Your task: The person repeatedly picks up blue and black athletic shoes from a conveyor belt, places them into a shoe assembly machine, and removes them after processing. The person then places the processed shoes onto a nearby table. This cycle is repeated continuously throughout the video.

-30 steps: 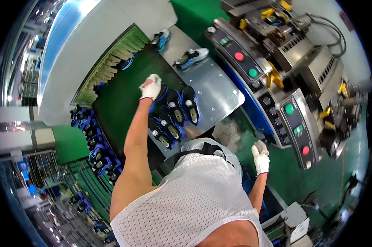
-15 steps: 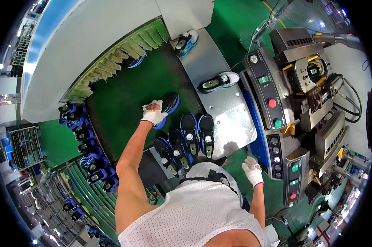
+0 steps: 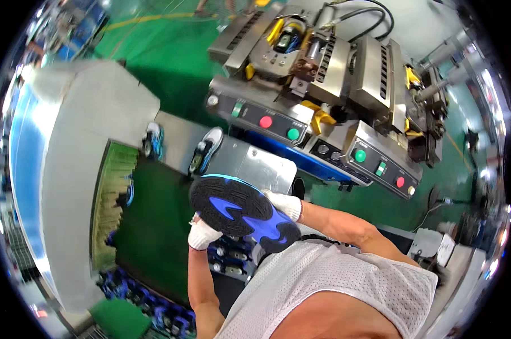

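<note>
- While we are looking down at our hands, we are holding a black-and-blue running sneaker (image 3: 233, 212) in front of our torso, its sole facing us, its toe pointing to the upper left and its heel to the lower right.
- Our white-gloved left hand (image 3: 203, 234) is gripping the lower-left edge of the forefoot, with some fingers hiding behind the sole.
- Our white-gloved right hand (image 3: 285, 204) is closing around the opposite long side, near midfoot; we are not seeing enough of its fingers to tell how tightly.
- We are judging the sneaker light enough for one hand, with two hands guarding against twisting.
- Its thick treaded sole is looking firm, probably flexing a little at the forefoot; the upper is facing away, and we are supposing it softer.
- We are expecting good grip from knit gloves on rubber, and little fragility beyond scuffing.
- We are favouring the sole's side edges as holds, rather than squeezing the upper.
- Beyond the toe, a white-toed sneaker (image 3: 207, 150) is lying on the metal shelf (image 3: 255, 166); more dark sneakers (image 3: 233, 254) are lying just beside our left wrist, and a green conveyor belt (image 3: 156, 214) is stretching to the left.
</note>
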`<state>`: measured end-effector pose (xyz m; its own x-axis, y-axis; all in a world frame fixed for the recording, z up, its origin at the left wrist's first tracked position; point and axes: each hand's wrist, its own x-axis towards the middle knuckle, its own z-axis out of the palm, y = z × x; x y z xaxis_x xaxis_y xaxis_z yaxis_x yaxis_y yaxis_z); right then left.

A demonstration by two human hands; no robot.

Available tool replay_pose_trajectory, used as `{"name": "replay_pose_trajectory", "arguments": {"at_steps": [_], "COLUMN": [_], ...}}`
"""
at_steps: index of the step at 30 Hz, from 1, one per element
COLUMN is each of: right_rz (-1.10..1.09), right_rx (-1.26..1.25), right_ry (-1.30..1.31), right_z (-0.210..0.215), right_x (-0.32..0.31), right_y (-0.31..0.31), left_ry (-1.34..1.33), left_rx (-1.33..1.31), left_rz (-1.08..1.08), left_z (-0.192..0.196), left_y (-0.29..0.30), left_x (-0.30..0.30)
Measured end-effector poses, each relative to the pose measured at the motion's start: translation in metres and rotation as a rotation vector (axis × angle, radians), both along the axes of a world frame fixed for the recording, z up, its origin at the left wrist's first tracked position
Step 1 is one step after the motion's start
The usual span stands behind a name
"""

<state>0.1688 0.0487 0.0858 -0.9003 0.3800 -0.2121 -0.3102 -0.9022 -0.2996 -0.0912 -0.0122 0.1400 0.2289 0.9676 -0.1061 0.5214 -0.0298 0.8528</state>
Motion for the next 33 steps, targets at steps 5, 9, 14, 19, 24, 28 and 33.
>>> {"name": "replay_pose_trajectory", "arguments": {"at_steps": [5, 9, 14, 19, 24, 28, 33], "right_rz": [-0.370, -0.648, -0.932, -1.045, -1.182, -0.888, -0.990], "right_rx": [0.087, 0.094, 0.114, 0.057, 0.220, 0.071, 0.048], "right_ry": [-0.257, -0.213, -0.105, -0.259, -0.282, -0.573, -0.613], "right_z": [0.083, 0.091, 0.080, 0.045, 0.047, 0.017, 0.077], "right_x": [0.071, 0.141, 0.182, 0.222, 0.224, 0.231, 0.191], "right_y": [0.032, 0.038, 0.030, -0.013, -0.028, -0.023, 0.050], "left_ry": [-0.114, -0.140, 0.226, 0.392, 0.597, 0.627, 0.386], "left_rx": [0.384, 0.333, 0.494, 0.435, 0.264, 0.191, 0.393], "left_rz": [0.049, 0.013, 0.051, 0.213, 0.250, 0.173, 0.278], "left_z": [0.049, 0.076, 0.037, -0.042, -0.046, 0.017, 0.084], "left_y": [0.117, 0.228, 0.403, 0.522, 0.554, 0.562, 0.479], "left_x": [0.066, 0.121, 0.167, 0.195, 0.220, 0.199, 0.159]}}
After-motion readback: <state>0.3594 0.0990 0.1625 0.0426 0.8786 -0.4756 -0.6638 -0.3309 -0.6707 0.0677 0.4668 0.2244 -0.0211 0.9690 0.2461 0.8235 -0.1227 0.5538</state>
